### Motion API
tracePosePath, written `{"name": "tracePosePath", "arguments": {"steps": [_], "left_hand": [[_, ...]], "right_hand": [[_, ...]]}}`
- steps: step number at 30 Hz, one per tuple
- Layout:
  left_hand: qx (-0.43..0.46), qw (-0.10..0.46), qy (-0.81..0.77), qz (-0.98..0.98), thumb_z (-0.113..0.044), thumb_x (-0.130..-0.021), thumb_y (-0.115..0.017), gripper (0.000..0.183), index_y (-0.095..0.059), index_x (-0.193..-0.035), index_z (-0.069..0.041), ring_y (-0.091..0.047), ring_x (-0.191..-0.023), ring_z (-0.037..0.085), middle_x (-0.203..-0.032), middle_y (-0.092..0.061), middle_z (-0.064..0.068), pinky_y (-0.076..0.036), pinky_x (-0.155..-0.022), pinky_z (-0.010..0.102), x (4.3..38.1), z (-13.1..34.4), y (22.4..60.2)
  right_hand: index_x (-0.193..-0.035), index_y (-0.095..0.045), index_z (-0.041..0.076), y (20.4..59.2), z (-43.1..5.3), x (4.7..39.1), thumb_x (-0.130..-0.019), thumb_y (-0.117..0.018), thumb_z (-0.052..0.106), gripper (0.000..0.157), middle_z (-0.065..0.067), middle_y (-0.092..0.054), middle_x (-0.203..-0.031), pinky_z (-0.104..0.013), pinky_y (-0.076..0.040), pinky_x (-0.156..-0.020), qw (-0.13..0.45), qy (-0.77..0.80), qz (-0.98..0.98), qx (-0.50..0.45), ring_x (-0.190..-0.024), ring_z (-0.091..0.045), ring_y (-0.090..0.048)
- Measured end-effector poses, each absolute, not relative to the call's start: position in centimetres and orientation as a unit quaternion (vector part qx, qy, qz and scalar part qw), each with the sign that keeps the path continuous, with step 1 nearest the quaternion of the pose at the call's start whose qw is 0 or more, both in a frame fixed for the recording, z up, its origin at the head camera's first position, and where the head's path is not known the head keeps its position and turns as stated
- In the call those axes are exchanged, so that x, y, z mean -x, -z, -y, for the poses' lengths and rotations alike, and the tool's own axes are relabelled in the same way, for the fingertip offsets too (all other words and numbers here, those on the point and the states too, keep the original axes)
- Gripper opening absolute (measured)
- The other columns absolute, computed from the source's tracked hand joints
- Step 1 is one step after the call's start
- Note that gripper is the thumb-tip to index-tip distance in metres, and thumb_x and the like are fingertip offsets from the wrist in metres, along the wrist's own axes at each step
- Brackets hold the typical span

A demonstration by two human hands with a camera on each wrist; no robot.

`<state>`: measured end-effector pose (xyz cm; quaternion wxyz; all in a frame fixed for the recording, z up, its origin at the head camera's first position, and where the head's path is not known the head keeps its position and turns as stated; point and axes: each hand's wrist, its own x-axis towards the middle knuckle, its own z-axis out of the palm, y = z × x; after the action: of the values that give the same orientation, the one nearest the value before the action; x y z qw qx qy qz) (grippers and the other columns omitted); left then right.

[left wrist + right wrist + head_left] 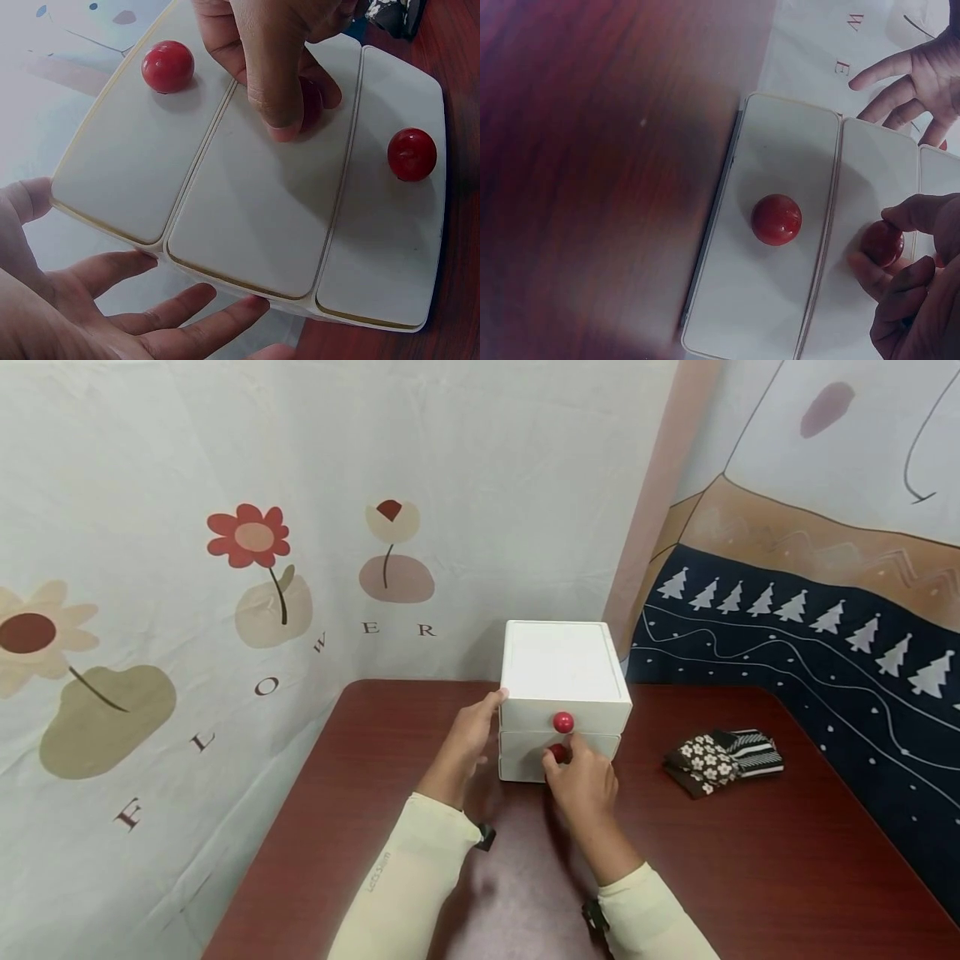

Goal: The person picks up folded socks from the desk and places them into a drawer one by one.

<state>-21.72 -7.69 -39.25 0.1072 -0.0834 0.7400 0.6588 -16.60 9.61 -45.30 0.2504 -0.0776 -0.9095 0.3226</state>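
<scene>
A small white drawer box (566, 660) with three drawers stands on the table, each front bearing a round red knob. My right hand (587, 781) pinches the middle drawer's knob (883, 243) between thumb and fingers. Against the box's left side rest the spread fingers of my left hand (472, 731), seen from close up in the left wrist view. The top knob (168, 66) and the bottom knob (412, 154) are untouched. In the wrist views the drawer fronts look flush with one another.
A folded dark cloth (723, 762) with white flowers and stripes lies right of the box on the reddish-brown table (360, 777). Behind the table hangs a pale curtain (480, 485) with printed flowers; a dark blue printed one (825, 652) is at the right.
</scene>
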Motion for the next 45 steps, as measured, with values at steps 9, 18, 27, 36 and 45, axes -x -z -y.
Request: {"name": "tracePosePath", "arguments": {"steps": [9, 18, 27, 36, 45], "left_hand": [[0.083, 0.108, -0.659, -0.740, -0.067, -0.100, -0.057, 0.074, -0.062, -0.155, -0.017, -0.056, -0.148, 0.044, -0.171, -0.046, 0.013, -0.039, -0.117, 0.079, 21.7, 7.6, 39.1], [0.081, 0.098, -0.663, -0.738, -0.066, -0.101, -0.057, 0.072, -0.065, -0.152, -0.016, -0.061, -0.140, 0.044, -0.165, -0.052, 0.016, -0.039, -0.115, 0.081, 21.6, 7.6, 39.2], [0.082, 0.097, -0.660, -0.741, -0.066, -0.102, -0.055, 0.069, -0.068, -0.148, -0.017, -0.060, -0.137, 0.042, -0.161, -0.055, 0.016, -0.038, -0.115, 0.081, 21.5, 7.7, 39.4], [0.087, 0.097, -0.664, -0.737, -0.066, -0.101, -0.057, 0.069, -0.069, -0.147, -0.015, -0.059, -0.138, 0.041, -0.158, -0.057, 0.016, -0.037, -0.115, 0.080, 21.6, 7.7, 39.6], [0.086, 0.100, -0.655, -0.744, -0.068, -0.102, -0.054, 0.071, -0.065, -0.150, -0.016, -0.057, -0.146, 0.045, -0.162, -0.055, 0.016, -0.038, -0.116, 0.080, 21.6, 7.5, 39.4]], "right_hand": [[-0.100, -0.076, 0.012, 45.2, -9.7, 15.7, -0.090, -0.085, 0.031, 0.024, -0.018, -0.078, -0.083, -0.059, -0.054, -0.064, 0.240, -0.312, 0.915, 0.083, -0.082, -0.048, -0.075], [-0.095, -0.073, 0.013, 45.4, -9.7, 14.4, -0.089, -0.087, 0.030, 0.023, -0.018, -0.076, -0.078, -0.059, -0.053, -0.061, 0.247, -0.306, 0.916, 0.072, -0.079, -0.050, -0.075], [-0.090, -0.069, 0.014, 45.5, -9.4, 12.5, -0.088, -0.088, 0.026, 0.023, -0.014, -0.073, -0.074, -0.055, -0.051, -0.059, 0.244, -0.313, 0.915, 0.071, -0.072, -0.045, -0.072], [-0.087, -0.065, 0.013, 45.3, -9.1, 10.8, -0.087, -0.088, 0.024, 0.025, -0.012, -0.072, -0.072, -0.052, -0.049, -0.057, 0.239, -0.303, 0.920, 0.069, -0.068, -0.043, -0.071], [-0.086, -0.062, 0.012, 44.8, -9.2, 9.6, -0.085, -0.087, 0.023, 0.027, -0.012, -0.067, -0.067, -0.050, -0.044, -0.052, 0.227, -0.275, 0.931, 0.072, -0.061, -0.042, -0.067]]}}
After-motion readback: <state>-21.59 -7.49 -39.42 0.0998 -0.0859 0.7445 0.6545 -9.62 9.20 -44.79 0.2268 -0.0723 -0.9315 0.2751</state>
